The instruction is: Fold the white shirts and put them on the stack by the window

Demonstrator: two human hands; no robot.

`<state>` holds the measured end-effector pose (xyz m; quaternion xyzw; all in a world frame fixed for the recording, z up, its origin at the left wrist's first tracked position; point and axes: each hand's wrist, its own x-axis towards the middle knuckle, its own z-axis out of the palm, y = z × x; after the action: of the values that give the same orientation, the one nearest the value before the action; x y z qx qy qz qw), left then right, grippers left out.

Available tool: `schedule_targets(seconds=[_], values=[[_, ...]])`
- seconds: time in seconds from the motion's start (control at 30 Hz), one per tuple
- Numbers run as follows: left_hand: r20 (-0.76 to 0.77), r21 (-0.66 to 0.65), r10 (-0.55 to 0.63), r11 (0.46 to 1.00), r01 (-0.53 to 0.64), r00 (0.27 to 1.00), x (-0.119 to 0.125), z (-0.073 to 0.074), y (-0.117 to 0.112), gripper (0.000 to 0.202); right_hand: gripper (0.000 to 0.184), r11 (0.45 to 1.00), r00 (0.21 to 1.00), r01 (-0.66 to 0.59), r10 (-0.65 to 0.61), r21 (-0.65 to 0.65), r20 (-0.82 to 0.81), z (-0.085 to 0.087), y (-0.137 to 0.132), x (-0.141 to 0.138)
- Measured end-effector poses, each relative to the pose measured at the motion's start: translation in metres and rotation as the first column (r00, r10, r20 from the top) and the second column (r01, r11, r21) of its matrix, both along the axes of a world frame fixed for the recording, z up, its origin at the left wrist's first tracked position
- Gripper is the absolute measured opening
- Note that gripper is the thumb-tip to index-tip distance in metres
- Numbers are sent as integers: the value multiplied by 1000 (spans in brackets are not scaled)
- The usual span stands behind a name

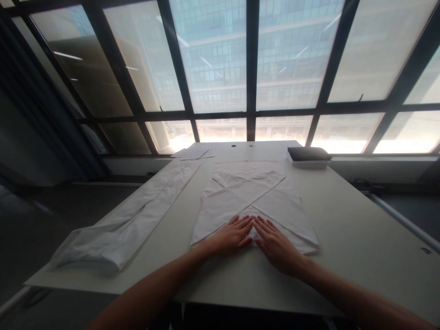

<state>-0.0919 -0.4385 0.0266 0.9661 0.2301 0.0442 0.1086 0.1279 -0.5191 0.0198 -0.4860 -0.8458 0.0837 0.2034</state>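
A white garment (252, 190), its kind hard to tell, lies folded on the table before me, with two layers crossing over its front. My left hand (233, 234) rests flat on its near edge, fingers stretched out. Beside it my right hand (273, 240) also lies flat on the cloth, and the fingertips of both hands meet near the middle. Neither hand grips anything. The part of the near edge under my palms is hidden.
A second white garment (127, 220) lies lengthwise along the left side of the white table (343, 229). Papers (194, 153) are at the far left. On the far right sits a stack of white cloth or paper with a black folded item (307, 153) on top. Windows rise behind.
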Motion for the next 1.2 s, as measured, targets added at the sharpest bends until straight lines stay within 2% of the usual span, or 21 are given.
schedule_targets(seconds=[0.07,0.17,0.3,0.43,0.5,0.63,0.7,0.83,1.0,1.1,1.2], values=[[0,8,4,1000,-4,1000,0,0,-1,56,64,998,997,-47,49,-36,58,-3,-3,-2],[-5,8,12,1000,-12,1000,-1,-1,0,54,67,997,990,-45,53,-67,128,-4,-4,-3],[9,-27,31,999,-31,999,-1,-3,3,54,48,999,992,44,-42,-16,119,2,-2,-2],[60,-80,80,994,-75,995,0,-2,5,53,38,990,990,139,-139,23,7,8,-1,-1],[115,-94,93,992,-82,989,1,-2,5,49,34,996,996,78,-77,34,-45,13,-4,-1],[171,-103,50,994,-32,984,1,-1,5,49,37,980,977,-196,198,31,-82,26,-11,-5],[147,-111,35,994,-19,989,0,-1,4,51,35,976,973,-216,216,14,-80,29,-12,-7],[111,-125,41,992,-27,993,-1,-1,4,53,40,1000,1000,-7,7,-24,-9,28,-11,-5],[169,-173,54,985,-25,984,-6,2,7,52,49,978,978,207,-208,33,26,21,-7,3],[226,-202,76,979,-29,971,-12,5,12,46,44,958,960,278,-275,71,-48,17,-2,10],[283,-182,132,980,-82,950,-16,8,15,40,33,959,955,263,-244,103,-168,14,5,16]])
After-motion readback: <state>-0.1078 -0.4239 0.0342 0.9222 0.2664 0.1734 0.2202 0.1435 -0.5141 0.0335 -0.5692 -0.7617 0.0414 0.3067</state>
